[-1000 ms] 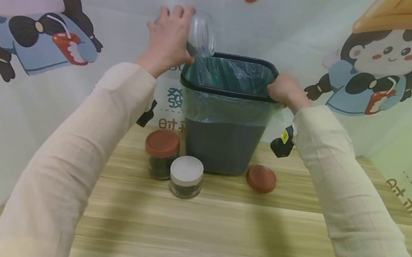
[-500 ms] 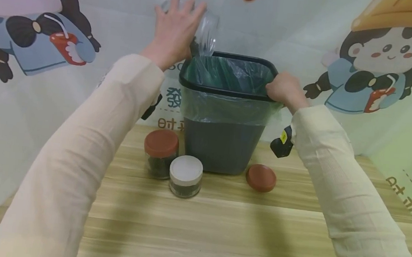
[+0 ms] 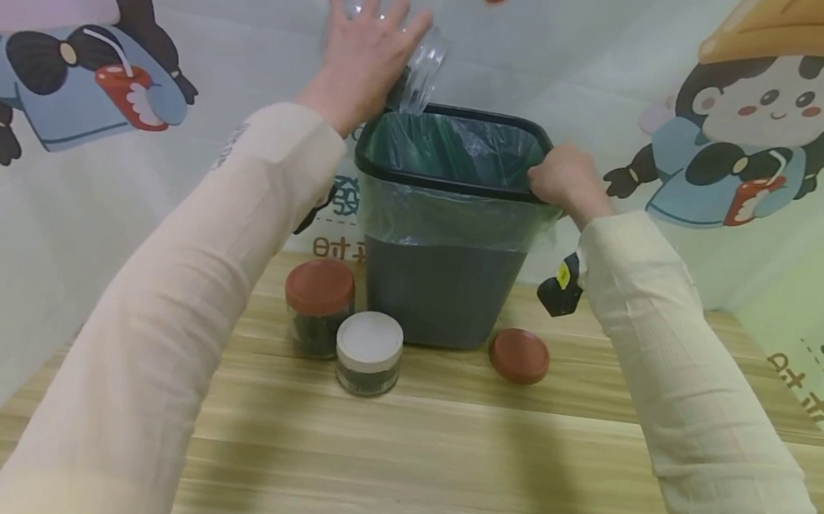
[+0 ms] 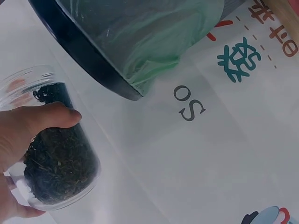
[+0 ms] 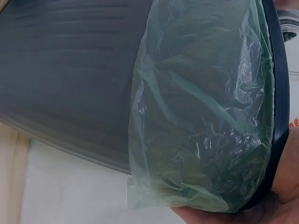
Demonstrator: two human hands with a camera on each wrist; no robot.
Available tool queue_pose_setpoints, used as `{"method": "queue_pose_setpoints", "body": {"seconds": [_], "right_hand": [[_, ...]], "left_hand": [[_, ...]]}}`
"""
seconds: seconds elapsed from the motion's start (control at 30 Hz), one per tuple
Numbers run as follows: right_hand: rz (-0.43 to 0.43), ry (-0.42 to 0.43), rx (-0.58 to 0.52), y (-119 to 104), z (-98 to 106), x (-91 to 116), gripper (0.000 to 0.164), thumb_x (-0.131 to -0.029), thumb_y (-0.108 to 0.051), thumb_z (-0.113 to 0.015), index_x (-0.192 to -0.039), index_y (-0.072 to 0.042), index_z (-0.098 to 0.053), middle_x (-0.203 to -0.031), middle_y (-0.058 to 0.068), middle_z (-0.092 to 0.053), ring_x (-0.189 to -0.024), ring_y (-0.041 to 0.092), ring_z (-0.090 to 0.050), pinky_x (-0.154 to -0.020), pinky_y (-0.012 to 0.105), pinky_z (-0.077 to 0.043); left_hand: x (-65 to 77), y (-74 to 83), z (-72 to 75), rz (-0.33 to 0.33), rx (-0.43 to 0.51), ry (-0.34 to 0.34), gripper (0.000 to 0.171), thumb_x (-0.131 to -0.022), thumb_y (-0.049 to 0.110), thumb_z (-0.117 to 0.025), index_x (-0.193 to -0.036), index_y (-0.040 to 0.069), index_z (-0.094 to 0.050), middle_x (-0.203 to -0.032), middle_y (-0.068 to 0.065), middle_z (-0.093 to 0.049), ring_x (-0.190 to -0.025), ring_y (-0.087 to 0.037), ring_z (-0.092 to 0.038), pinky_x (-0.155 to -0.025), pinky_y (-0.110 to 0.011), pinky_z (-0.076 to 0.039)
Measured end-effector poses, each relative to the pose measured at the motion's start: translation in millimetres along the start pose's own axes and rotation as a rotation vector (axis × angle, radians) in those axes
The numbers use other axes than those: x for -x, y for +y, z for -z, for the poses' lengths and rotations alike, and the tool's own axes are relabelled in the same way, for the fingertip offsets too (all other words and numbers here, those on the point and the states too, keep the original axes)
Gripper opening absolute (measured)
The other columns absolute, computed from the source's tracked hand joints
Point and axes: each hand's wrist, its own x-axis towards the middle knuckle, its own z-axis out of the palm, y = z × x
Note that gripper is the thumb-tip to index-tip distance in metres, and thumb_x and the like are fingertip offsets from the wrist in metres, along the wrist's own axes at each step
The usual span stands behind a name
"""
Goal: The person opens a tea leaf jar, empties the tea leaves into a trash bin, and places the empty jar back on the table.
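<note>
My left hand grips a clear, lidless glass jar, tilted with its mouth toward the left rim of a dark grey trash bin. Dark, dried, loose-leaf tea-like bits fill much of the jar in the left wrist view, where the thumb lies across its side. A thin green plastic liner folds over the bin's black rim. On the bin's right side, my right hand grips that rim with curled fingers. The bin's bottom inside is hidden.
On the wooden table, a red-lidded jar and a shorter white-lidded jar stand before the bin's left side. A loose red lid lies to its right. Behind hangs a printed cloth.
My left hand has moved up and to the right with the jar, whose base has risen so that it tips further toward the bin. The right hand keeps its grip on the rim.
</note>
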Motion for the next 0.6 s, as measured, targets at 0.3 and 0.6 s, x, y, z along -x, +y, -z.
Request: {"method": "queue_pose_setpoints", "body": {"seconds": [0.3,0.6], "right_hand": [[0.015,0.012,-0.005,0.2,0.2,1.0,0.034,-0.091,-0.013,-0.029,-0.058,-0.007,-0.035,-0.069,0.008,-0.036,-0.064,0.023,-0.042,-0.072,0.036,-0.041],[-0.012,-0.001,-0.017,-1.3,0.4,1.2,0.032,-0.094,-0.017,-0.03,-0.065,-0.006,-0.039,-0.104,0.025,-0.05,-0.07,0.029,-0.06,-0.074,0.038,-0.05]], "left_hand": [[-3.0,4.3,1.7,-0.034,-0.066,0.064,0.066,-0.078,0.002,-0.061,-0.134,0.011,-0.027,-0.136,-0.019,-0.033,-0.127,-0.039,-0.023,-0.098,-0.062,-0.02],[-7.4,5.8,3.9,-0.058,-0.128,0.055,0.07,-0.076,-0.002,-0.062,-0.134,0.012,-0.026,-0.138,-0.018,-0.03,-0.128,-0.038,-0.021,-0.099,-0.062,-0.018]]}}
